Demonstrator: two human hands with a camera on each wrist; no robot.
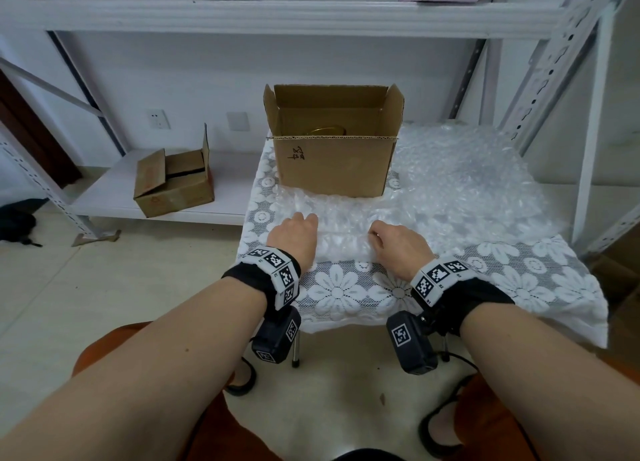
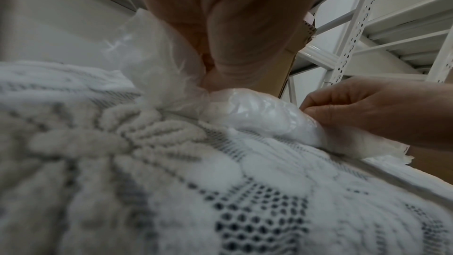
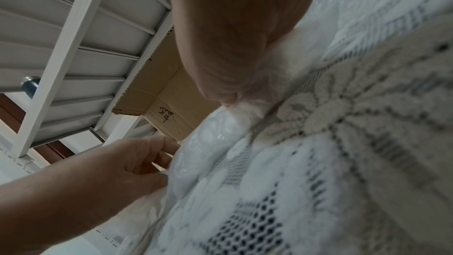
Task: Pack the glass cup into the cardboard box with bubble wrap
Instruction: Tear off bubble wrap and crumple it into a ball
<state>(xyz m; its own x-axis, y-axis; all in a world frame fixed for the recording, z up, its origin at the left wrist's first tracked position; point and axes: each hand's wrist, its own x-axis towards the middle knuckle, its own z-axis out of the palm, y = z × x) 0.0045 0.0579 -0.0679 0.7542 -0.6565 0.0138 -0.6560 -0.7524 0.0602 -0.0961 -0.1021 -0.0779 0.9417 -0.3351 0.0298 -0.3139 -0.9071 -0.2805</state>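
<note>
An open cardboard box (image 1: pixel 332 162) stands at the back of the table, with a golden round rim (image 1: pixel 325 130) showing inside; I cannot tell whether that is the glass cup. A bubble wrap sheet (image 1: pixel 464 183) spreads from the box's front out to the right. Its near edge is folded into a thick roll (image 1: pixel 343 244) between my hands. My left hand (image 1: pixel 300 219) grips the roll's left end, bunching the plastic (image 2: pixel 161 61). My right hand (image 1: pixel 377 234) pinches the right end (image 2: pixel 311 121) with curled fingers. What lies inside the roll is hidden.
The table wears a white lace flower cloth (image 1: pixel 346 294), and its near edge lies close to my wrists. A smaller cardboard box (image 1: pixel 173 183) sits on a low white shelf to the left. White metal shelving uprights (image 1: pixel 540 62) stand behind and to the right.
</note>
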